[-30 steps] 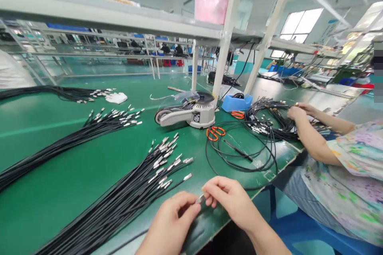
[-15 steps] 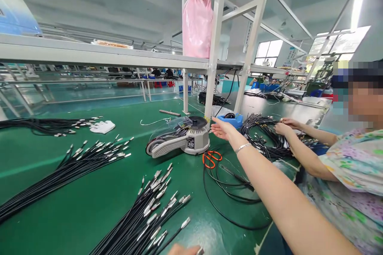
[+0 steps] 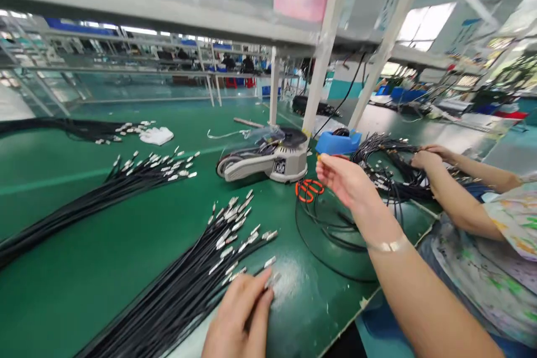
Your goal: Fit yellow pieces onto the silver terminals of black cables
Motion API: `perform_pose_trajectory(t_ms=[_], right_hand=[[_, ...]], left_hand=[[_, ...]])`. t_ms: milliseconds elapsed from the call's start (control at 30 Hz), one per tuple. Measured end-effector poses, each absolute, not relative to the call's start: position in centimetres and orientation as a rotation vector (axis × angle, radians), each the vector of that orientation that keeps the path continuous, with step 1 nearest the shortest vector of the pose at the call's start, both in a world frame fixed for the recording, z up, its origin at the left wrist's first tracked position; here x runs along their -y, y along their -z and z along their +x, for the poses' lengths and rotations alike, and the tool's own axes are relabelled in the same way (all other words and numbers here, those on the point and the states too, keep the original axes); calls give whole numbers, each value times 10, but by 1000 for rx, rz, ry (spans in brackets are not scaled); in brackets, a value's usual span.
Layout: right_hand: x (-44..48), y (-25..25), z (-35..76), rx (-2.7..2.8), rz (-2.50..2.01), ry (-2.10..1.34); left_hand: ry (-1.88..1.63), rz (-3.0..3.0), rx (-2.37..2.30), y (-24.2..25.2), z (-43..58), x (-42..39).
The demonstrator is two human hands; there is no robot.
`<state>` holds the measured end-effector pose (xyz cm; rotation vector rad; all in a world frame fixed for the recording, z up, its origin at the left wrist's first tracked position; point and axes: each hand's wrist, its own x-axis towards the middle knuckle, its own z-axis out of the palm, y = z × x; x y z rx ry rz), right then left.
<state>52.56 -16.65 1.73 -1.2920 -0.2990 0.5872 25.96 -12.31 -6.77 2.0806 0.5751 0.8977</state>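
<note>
My left hand (image 3: 241, 313) is closed, with a metal cable connector (image 3: 272, 278) pinched between thumb and forefinger. Beside it lies a bundle of black cables (image 3: 180, 274) with silver connector ends. My right hand (image 3: 346, 182) is raised above the table, its fingertips pinched on a small yellow strip (image 3: 319, 159), blurred and possibly tape. To the left of that hand stands a grey automatic tape dispenser (image 3: 289, 163) with a round black top. Below the right hand are orange scissors handles (image 3: 309, 191) and looped black cable (image 3: 319, 257).
A second cable bundle (image 3: 96, 201) and a white glove (image 3: 156, 135) lie at left. Behind my right hand sits a blue tape holder (image 3: 338, 142). White shelf posts (image 3: 323, 78) rise from the table. At right, a co-worker's hands (image 3: 428, 158) handle more black cables (image 3: 377, 148).
My view has tipped downward. My right hand has drawn away from the dispenser, its fingers now pinched together with a yellow strip. More of my left hand shows, holding the connector.
</note>
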Motion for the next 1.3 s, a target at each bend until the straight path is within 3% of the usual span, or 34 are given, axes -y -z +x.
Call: perform_pose_trajectory(t_ms=[167, 300, 1300], right_hand=[[236, 47, 381, 230, -1183, -806], [251, 66, 332, 250, -1092, -873], [252, 53, 328, 428, -1153, -855]], left_hand=[[-856, 2096, -739, 49, 262, 129], [-874, 2108, -673, 51, 262, 135], [-1135, 2327, -369, 47, 254, 137]])
